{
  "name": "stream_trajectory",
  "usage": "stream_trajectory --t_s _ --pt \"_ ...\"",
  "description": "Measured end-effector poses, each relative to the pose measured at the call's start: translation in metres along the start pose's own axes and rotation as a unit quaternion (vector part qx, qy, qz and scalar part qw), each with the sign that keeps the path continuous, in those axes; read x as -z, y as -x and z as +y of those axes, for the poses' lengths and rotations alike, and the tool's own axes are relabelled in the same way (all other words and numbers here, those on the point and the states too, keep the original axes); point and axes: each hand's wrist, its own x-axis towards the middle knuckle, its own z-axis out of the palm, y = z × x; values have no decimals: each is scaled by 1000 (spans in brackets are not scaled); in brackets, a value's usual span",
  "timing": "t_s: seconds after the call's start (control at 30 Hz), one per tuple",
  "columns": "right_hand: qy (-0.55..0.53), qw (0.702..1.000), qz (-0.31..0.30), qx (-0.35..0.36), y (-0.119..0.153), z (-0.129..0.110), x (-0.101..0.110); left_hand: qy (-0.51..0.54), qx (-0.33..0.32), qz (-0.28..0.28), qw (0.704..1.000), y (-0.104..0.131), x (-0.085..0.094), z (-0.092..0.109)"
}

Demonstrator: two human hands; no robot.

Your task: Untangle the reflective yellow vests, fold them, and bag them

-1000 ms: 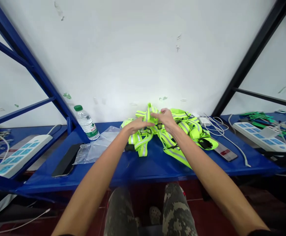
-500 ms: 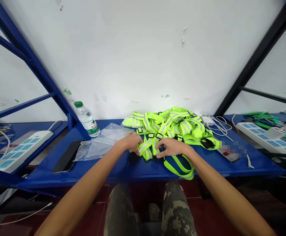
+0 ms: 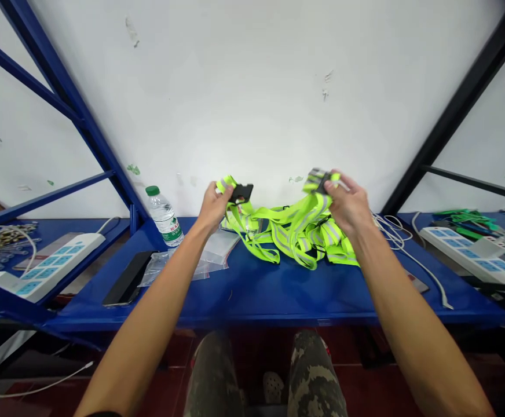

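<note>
My left hand (image 3: pixel 214 205) is closed on a neon-yellow reflective strap, and a black plastic buckle (image 3: pixel 241 193) sticks out to its right. Across from it, my right hand (image 3: pixel 348 202) grips another strap end with a black buckle part (image 3: pixel 321 180), slightly blurred. Both hands are raised above the blue table, well apart. Between and below them, yellow straps with grey reflective stripes hang down to a tangled pile (image 3: pixel 304 234) against the wall. Part of that pile is hidden behind my right hand and forearm.
Clear plastic bags (image 3: pixel 211 255) lie left of the straps, beside a black phone (image 3: pixel 128 278) and a water bottle (image 3: pixel 164 215). A white cable (image 3: pixel 426 266) trails over the blue table (image 3: pixel 270 301) at right. Power strips (image 3: pixel 57 263) flank both sides.
Both hands have lifted from the pile and spread apart, raising two buckled strap ends. The strap loop near the front edge has been drawn up, and the view has shifted slightly.
</note>
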Motion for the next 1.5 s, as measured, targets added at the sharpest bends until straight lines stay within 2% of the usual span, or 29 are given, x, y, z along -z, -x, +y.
stream_trajectory --t_s 0.07,0.13,0.2,0.3,0.4,0.6,0.83,0.93,1.03,1.1,1.2,1.27,1.4,1.5 --pt "-24 999 24 26 -3 -21 1 64 -23 37 997 -5 -7 14" --pt "-58 998 -7 -11 10 -26 -5 96 -25 51 994 1 -16 14" --pt "-118 989 -43 -81 31 -16 -16 104 -23 58 993 15 -26 0" --pt "-174 967 -62 -173 57 13 -29 62 -39 58 996 39 -38 -32" --pt "-168 957 -98 -214 68 37 -34 69 -18 62 996 58 -47 -57" --pt "-167 954 -120 -218 71 52 -39 115 44 76 989 71 -59 -72" --pt "-156 954 -128 -222 75 54 -46 121 61 71 988 74 -64 -78" --pt "-134 958 -145 -207 76 54 -47 143 66 51 986 76 -66 -79" --pt "-64 969 -170 -165 74 51 -44 174 89 17 981 77 -65 -74" --pt "22 974 -198 -112 71 44 -38 211 101 -1 972 77 -63 -64" --pt "163 959 -233 -7 64 28 -23 266 90 -17 960 74 -58 -42" --pt "211 943 -257 36 59 15 -13 294 82 -24 952 69 -53 -26" --pt "261 904 -338 19 55 -7 9 348 96 0 933 49 -34 0" --pt "354 876 -325 33 54 -22 27 378 153 55 912 31 -16 10"
